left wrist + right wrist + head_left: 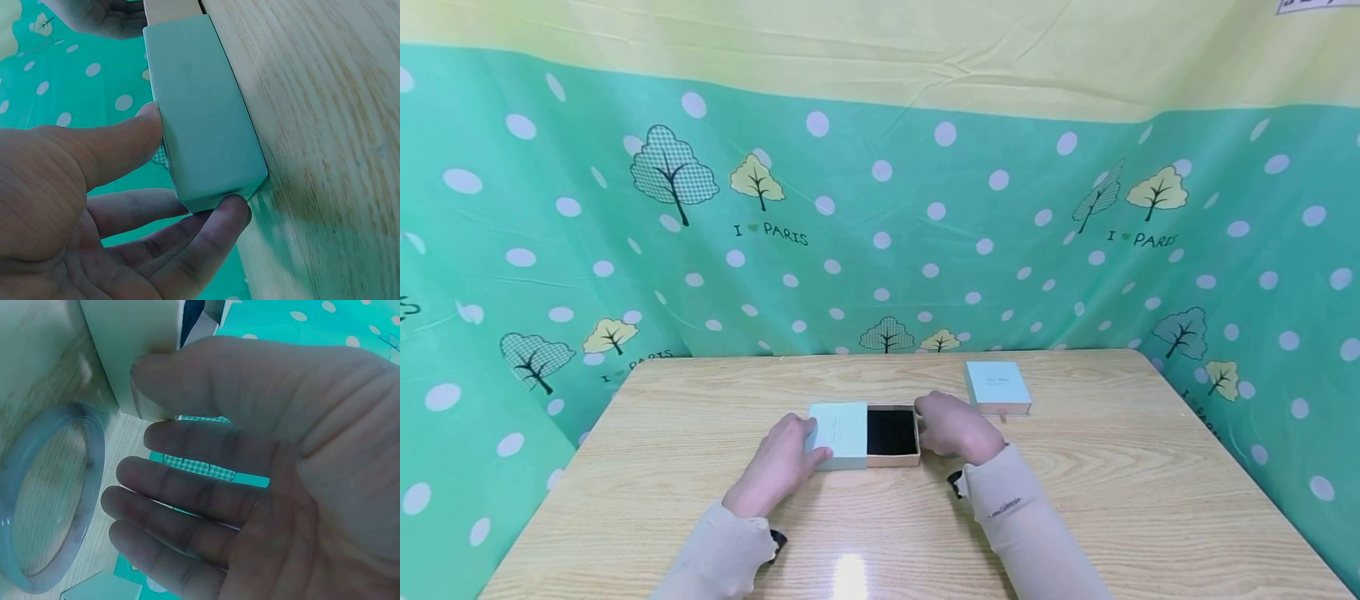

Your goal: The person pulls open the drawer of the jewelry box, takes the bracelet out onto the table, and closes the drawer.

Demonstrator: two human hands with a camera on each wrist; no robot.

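A pale blue box cover (pixel 841 435) lies on the wooden table with its tan drawer (pixel 892 460) partly slid out to the right, showing a black lining (pixel 891 432). My left hand (pixel 778 462) grips the cover at its left end; in the left wrist view the thumb is on one edge and fingertips press the end face. At the drawer's outer end is my right hand (pixel 958 427). The right wrist view shows its thumb (pixel 178 375) against the drawer end, the other fingers fairly straight and apart. A translucent bluish bangle (pixel 94 456) lies beside these fingers, hidden in the head view.
A second pale blue box (pixel 997 385), closed, with a small pink tab (pixel 1003 416) at its front, sits behind and to the right of my right hand. Behind the table (pixel 700 392) hangs a green dotted curtain (pixel 850 208).
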